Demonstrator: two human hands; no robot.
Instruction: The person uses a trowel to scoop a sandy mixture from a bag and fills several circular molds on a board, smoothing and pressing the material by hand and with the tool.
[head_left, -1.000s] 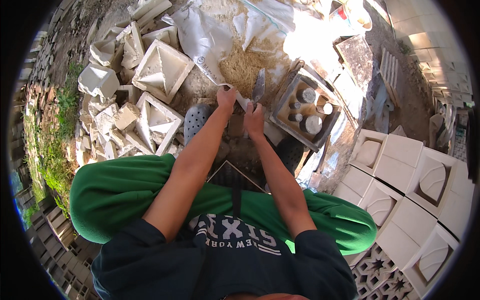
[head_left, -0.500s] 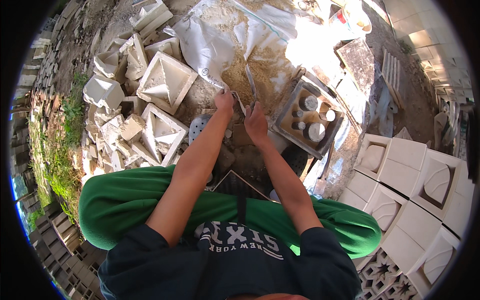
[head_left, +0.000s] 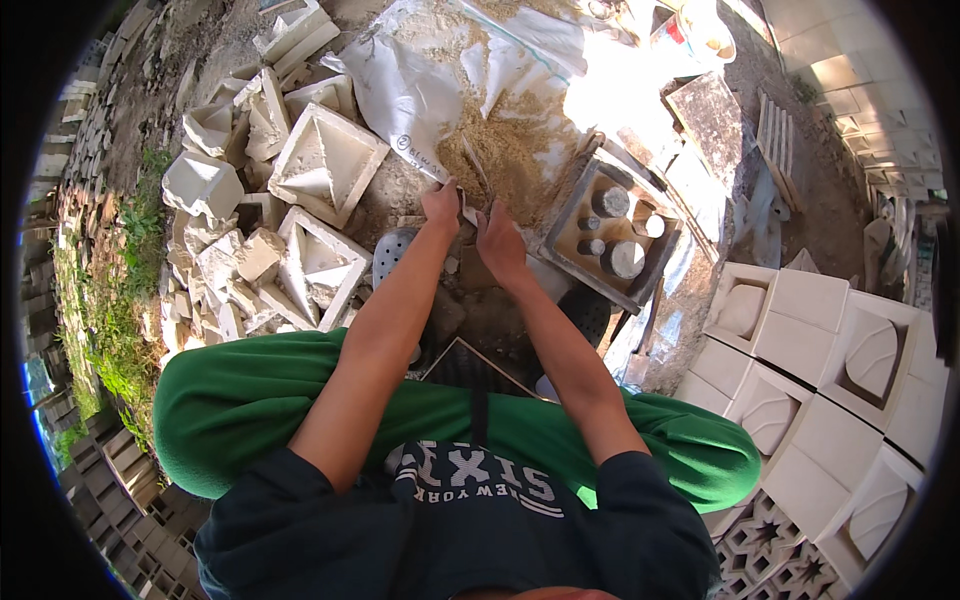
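Note:
My right hand [head_left: 502,245] is closed round the lower end of a long narrow blade tool [head_left: 477,165]. Its thin blade points away from me, over the sand heap [head_left: 510,140]. Just to the left, my left hand [head_left: 440,205] is closed beside the corner of a white sack [head_left: 410,100]; a thin pale strip [head_left: 469,212] shows between the two hands. What the left fingers grip is too small and hidden to name.
Broken white casts and square moulds [head_left: 330,165] pile up at the left. A square tray [head_left: 560,245] with grey cylinders stands at the right. Beyond it lie a flat slab [head_left: 705,110] and a bucket [head_left: 725,45]. Pale patterned blocks [head_left: 800,330] fill the lower right.
The blade tool has swung a little to the left and lower, and my right hand has shifted left with it. My left hand has moved slightly left.

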